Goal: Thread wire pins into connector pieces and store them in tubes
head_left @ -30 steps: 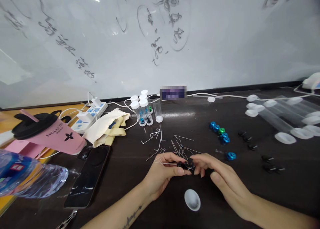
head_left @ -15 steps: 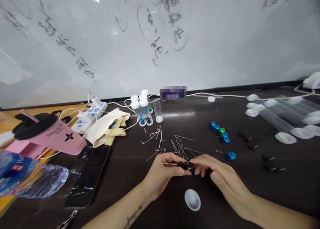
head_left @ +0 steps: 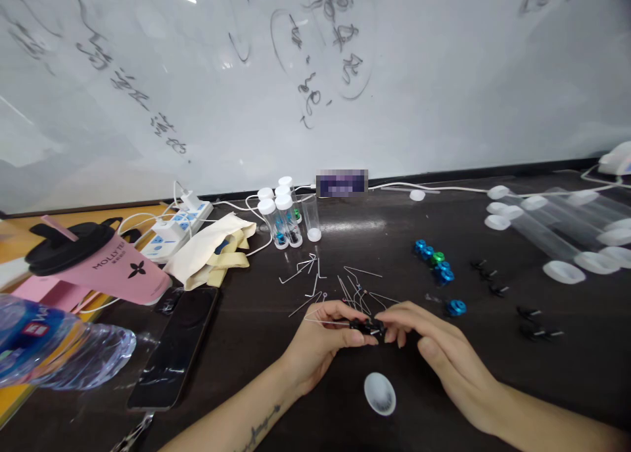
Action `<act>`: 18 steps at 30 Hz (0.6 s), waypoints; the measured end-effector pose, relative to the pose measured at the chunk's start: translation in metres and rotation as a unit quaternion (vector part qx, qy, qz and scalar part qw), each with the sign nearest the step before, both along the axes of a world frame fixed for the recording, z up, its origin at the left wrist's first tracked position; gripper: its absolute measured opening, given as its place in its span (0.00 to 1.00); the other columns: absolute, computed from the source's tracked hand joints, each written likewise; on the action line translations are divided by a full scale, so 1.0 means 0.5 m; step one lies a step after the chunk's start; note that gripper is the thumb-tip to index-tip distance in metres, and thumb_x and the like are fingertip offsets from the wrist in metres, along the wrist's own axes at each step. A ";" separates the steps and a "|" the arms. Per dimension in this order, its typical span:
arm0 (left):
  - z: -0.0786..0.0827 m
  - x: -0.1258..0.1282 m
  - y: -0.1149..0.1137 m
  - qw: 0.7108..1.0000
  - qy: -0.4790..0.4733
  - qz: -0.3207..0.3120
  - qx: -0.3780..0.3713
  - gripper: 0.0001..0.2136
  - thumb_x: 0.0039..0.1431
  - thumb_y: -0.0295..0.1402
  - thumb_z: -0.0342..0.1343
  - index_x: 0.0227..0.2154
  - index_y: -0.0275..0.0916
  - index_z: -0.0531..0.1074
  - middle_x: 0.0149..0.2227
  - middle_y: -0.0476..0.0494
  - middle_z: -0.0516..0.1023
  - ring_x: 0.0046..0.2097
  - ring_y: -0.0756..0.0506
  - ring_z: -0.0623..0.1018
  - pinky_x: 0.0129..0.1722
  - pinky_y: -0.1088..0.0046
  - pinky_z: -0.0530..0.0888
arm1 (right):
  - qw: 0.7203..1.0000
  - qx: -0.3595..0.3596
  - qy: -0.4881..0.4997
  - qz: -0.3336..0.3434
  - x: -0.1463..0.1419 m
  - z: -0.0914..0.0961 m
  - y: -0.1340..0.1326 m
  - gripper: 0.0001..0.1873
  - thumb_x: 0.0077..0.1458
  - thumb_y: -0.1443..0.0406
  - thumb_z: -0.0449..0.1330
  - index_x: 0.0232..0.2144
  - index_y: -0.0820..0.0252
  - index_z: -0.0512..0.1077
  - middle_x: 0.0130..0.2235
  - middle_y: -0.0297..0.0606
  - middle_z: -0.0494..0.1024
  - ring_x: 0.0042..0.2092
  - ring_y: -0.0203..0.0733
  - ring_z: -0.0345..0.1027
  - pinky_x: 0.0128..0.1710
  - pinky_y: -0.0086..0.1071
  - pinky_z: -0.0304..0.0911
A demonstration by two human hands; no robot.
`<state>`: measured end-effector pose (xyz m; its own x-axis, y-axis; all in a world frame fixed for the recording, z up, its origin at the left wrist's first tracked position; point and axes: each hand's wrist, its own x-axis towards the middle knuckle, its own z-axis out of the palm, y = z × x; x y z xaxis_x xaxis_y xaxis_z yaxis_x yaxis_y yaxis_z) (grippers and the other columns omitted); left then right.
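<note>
My left hand (head_left: 320,343) pinches a small black part (head_left: 363,327) between thumb and forefinger. A thin bent metal wire (head_left: 328,322) sticks out leftward from the same grip. My right hand (head_left: 434,340) reaches in from the right, its forefinger at the part's right end and its thumb held apart. Whether that fingertip presses on the part I cannot tell. Just beyond the hands lie several bent wires (head_left: 362,273), some with small rings. Below them rests a small white dish (head_left: 380,394) with tiny dark bits inside.
Blue metal spools (head_left: 456,307) and a green one (head_left: 437,259) lie right, near small black pieces (head_left: 528,313). Clear tubes (head_left: 542,232) lie far right; capped ones (head_left: 284,219) stand behind. Hex keys (head_left: 311,266), a phone (head_left: 172,353), a pink cup (head_left: 123,265) and a bottle (head_left: 93,357) are left.
My right thumb has shifted very slightly to the right, away from the black part. My left hand keeps its grip in the same place.
</note>
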<state>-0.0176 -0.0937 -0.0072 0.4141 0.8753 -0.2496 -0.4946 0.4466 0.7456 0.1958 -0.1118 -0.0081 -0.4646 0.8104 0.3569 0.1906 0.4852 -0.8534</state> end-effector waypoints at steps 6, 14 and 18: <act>0.000 0.001 0.001 1.000 0.005 0.004 -0.008 0.13 0.35 0.23 0.72 0.28 0.33 0.79 0.31 0.43 0.83 0.31 0.47 0.82 0.37 0.74 0.77 | 1.000 0.001 0.006 -0.001 0.002 -0.002 -0.002 0.23 0.68 0.53 0.41 0.55 0.53 0.67 0.39 0.41 0.71 0.39 0.45 0.67 0.39 0.40 0.64; 0.005 0.001 0.000 1.000 0.004 0.004 -0.011 0.13 0.34 0.23 0.72 0.27 0.33 0.78 0.30 0.43 0.83 0.31 0.47 0.82 0.37 0.74 0.76 | 1.000 -0.007 0.004 0.003 0.003 -0.005 -0.001 0.23 0.68 0.52 0.42 0.56 0.51 0.66 0.40 0.41 0.71 0.40 0.45 0.67 0.40 0.39 0.65; 0.004 0.001 0.000 1.000 0.001 0.006 -0.008 0.13 0.35 0.22 0.72 0.27 0.33 0.79 0.29 0.44 0.83 0.30 0.47 0.82 0.37 0.74 0.76 | 1.000 -0.014 0.009 -0.014 0.002 -0.004 -0.001 0.24 0.68 0.52 0.41 0.60 0.51 0.61 0.42 0.42 0.71 0.40 0.45 0.68 0.40 0.40 0.65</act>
<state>-0.0168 -0.0935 -0.0054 0.4029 0.8761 -0.2648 -0.4985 0.4527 0.7393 0.1969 -0.1123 -0.0099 -0.4350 0.8325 0.3430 0.1876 0.4564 -0.8698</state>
